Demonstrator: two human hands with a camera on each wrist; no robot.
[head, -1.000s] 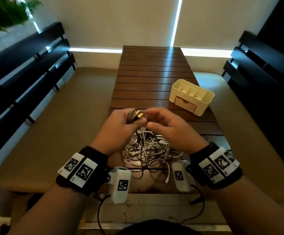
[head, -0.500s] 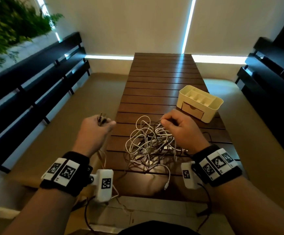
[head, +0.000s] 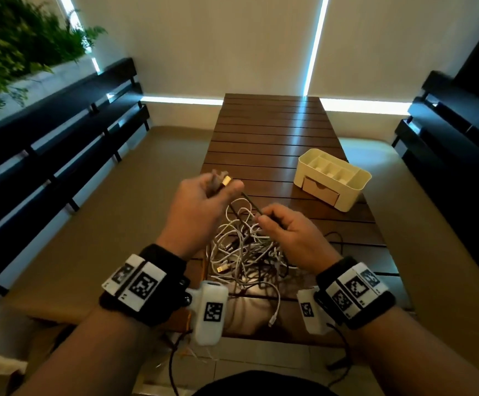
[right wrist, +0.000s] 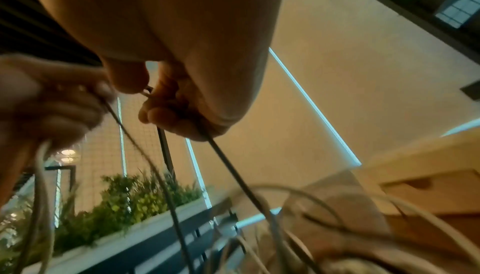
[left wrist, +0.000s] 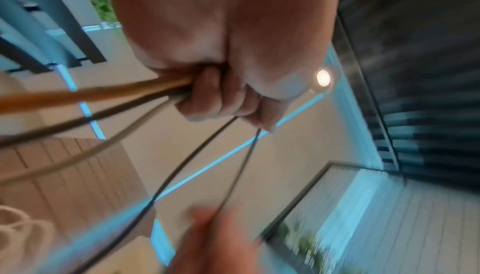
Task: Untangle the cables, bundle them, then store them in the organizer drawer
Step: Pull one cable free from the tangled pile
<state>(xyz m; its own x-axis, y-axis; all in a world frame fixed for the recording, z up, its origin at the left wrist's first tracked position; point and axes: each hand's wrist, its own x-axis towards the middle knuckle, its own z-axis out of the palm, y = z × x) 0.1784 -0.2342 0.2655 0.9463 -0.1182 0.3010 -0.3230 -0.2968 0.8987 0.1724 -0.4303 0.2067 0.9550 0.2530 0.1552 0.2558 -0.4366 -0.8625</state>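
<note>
Your left hand (head: 201, 207) is raised above the near part of the dark brown slatted wooden table (head: 272, 130), fingers curled around a handful of cable ends; one gold-coloured plug (head: 227, 180) sticks up past the knuckles, the others beside it are blurred and cannot be told apart. In the left wrist view, that left hand (left wrist: 228, 52) shows several strands leaving the closed fist, one orange-brown, one pale, the rest dark; motion blur hides where they lead. Your right hand (head: 289, 232) sits lower and to the right, thumb and forefinger pinching a thin dark cable (head: 249, 204) that runs up to the left hand. The right wrist view confirms the pinch at your right hand (right wrist: 168, 97), though the palm covers the upper frame and the foreground is smeared. The tangled heap of white and dark cables (head: 247, 252) lies on the table under and between both hands, partly covered by them; individual cables inside it cannot be traced. The cream plastic organizer with open top compartments and a tan drawer (head: 332, 178) stands apart, further back on the right side of the table. The drawer front looks flush.
</note>
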